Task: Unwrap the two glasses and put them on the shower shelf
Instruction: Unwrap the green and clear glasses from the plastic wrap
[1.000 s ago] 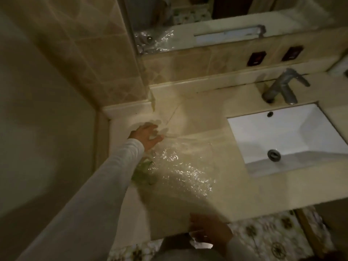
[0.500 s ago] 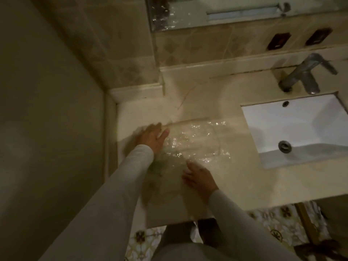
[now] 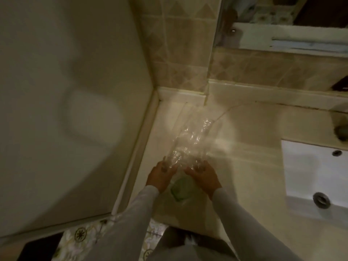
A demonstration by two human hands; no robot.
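While blur softens the dim vanity countertop (image 3: pixel 244 166), both hands side by side at its left end, close but not touching. Left hand (image 3: pixel 160 176) and right hand (image 3: pixel 204 176) pinching the near edge of a clear bubble wrap sheet (image 3: pixel 190 136) stretching away toward the tiled wall (image 3: pixel 175 53). Green glass (image 3: pixel 181 188) lying between the wrists, under the wrap. White sink basin (image 3: pixel 310 172) at right. A 2nd glass: cannot tell.

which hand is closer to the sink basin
Right. The right hand is on the basin's side of the clear wrap, well short of the sink basin. The left hand is farther, toward the wall.
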